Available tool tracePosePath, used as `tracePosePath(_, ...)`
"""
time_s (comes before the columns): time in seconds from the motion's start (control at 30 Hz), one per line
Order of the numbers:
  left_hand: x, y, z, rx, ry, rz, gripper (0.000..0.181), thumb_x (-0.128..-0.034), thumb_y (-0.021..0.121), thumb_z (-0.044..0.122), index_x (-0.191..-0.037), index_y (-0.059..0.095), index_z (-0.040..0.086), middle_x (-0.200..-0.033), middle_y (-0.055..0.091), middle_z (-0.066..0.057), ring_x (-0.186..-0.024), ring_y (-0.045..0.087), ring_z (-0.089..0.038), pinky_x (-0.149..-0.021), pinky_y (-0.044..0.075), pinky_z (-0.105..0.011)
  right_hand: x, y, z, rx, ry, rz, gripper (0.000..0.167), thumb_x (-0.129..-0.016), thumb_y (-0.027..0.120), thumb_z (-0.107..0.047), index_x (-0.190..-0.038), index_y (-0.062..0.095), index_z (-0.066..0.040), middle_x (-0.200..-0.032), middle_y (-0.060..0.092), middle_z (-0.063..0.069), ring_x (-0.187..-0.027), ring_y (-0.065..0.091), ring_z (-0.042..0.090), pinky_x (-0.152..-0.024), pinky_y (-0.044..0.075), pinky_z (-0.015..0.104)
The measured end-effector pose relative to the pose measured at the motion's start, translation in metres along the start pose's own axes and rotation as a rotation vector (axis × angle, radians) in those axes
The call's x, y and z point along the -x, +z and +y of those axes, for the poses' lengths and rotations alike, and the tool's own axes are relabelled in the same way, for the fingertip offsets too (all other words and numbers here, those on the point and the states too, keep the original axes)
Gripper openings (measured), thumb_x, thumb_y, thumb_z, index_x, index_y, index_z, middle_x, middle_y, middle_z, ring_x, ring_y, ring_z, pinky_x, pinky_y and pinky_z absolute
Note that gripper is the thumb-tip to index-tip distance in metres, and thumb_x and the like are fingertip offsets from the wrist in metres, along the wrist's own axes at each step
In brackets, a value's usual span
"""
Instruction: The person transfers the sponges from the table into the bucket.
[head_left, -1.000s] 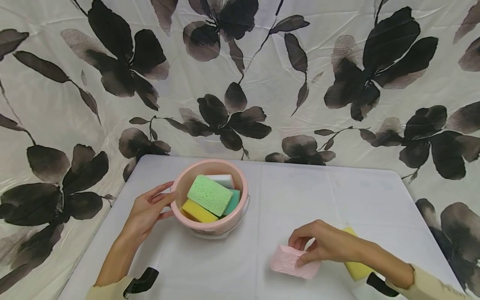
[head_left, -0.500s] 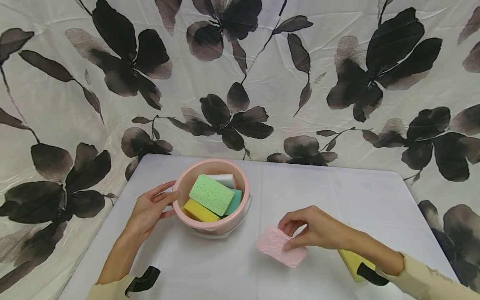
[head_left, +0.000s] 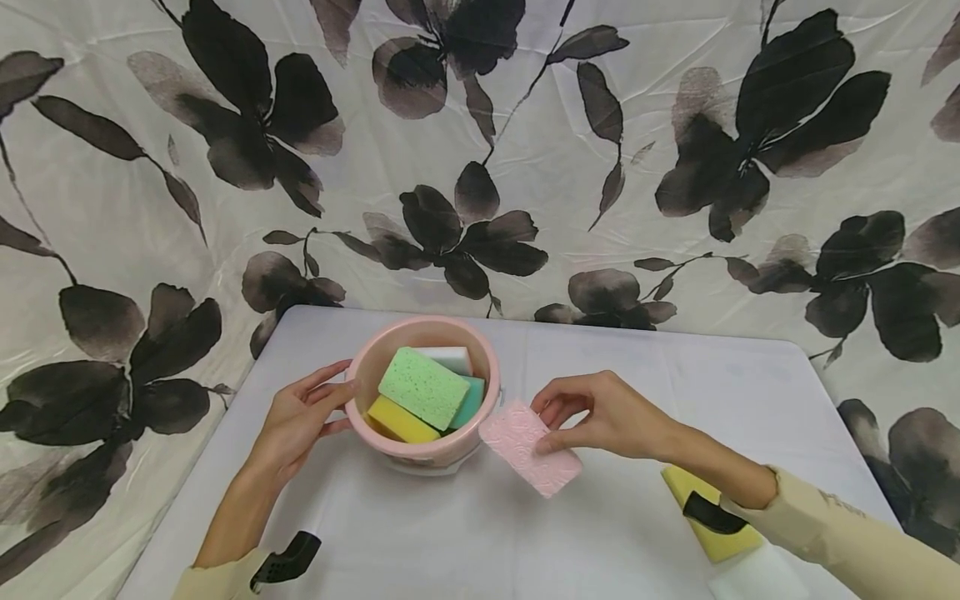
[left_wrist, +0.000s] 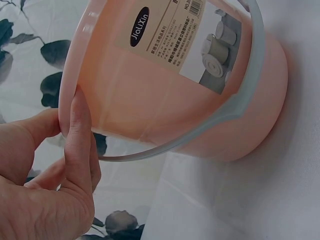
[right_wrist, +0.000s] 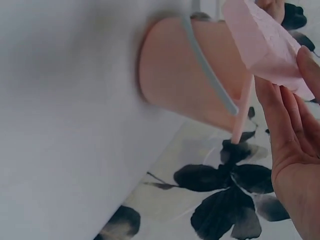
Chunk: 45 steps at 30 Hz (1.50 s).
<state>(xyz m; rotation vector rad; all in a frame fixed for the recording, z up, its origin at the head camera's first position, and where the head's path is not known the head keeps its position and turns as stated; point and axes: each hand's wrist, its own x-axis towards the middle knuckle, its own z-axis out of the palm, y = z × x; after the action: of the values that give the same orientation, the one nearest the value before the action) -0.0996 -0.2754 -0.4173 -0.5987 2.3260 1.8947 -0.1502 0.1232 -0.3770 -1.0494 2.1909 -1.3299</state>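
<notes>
A pink bucket stands on the table, holding a green sponge, a yellow one, a teal one and a white one. My left hand pinches its rim on the left side; the left wrist view shows thumb and fingers on the rim. Between thumb and fingers, my right hand holds a pink sponge above the table, just right of the bucket. In the right wrist view the pink sponge partly hides the bucket's rim.
A yellow sponge lies under my right forearm, partly covered by a black wrist strap, with a white piece beside it at the front edge of view. A floral cloth hangs behind the table.
My right hand has carried the pink sponge up and left, from the front of the table to beside the bucket. My left hand has kept its grip on the rim.
</notes>
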Motion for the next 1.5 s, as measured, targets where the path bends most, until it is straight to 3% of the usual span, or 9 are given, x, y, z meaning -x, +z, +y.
tracePosePath(0.5,0.002,0.0,0.002,0.008,0.009,-0.001,0.067,-0.0989,0.071,0.034,-0.156,0.044,0.013,-0.128,0.066,-0.013,-0.094,0.068,-0.004,-0.081,0.062,-0.028,-0.04,0.003,-0.019,0.05,-0.029,0.095,0.033,-0.08,0.09,-0.019,-0.107,0.074,-0.008,-0.086,0.074,-0.005,-0.079,0.072,0.011,-0.079,0.062,0.032)
tracePosePath(0.93,0.002,0.0,0.004,-0.004,0.005,-0.001,0.068,-0.0985,0.071,0.035,-0.157,0.044,0.013,-0.129,0.065,-0.015,-0.095,0.069,-0.004,-0.08,0.062,-0.027,-0.077,0.011,-0.027,-0.002,-0.004,0.164,0.033,-0.081,0.09,-0.018,-0.108,0.075,-0.008,-0.087,0.073,-0.001,-0.08,0.073,0.014,-0.077,0.061,0.03)
tracePosePath(1.27,0.003,-0.001,0.003,-0.003,0.003,-0.001,0.069,-0.0981,0.071,0.036,-0.157,0.044,0.014,-0.129,0.066,-0.013,-0.095,0.069,-0.004,-0.08,0.062,-0.027,-0.105,0.026,-0.028,-0.046,0.013,0.201,0.033,-0.081,0.089,-0.017,-0.109,0.075,-0.005,-0.088,0.073,0.001,-0.077,0.07,0.015,-0.073,0.061,0.028)
tracePosePath(1.5,0.001,-0.001,0.002,0.002,0.0,-0.001,0.068,-0.0983,0.072,0.034,-0.157,0.044,0.014,-0.128,0.066,-0.013,-0.095,0.07,-0.005,-0.08,0.062,-0.028,-0.123,0.041,-0.021,-0.038,-0.018,0.193,0.034,-0.082,0.089,-0.015,-0.107,0.073,0.0,-0.089,0.073,0.005,-0.077,0.069,0.014,-0.073,0.061,0.025)
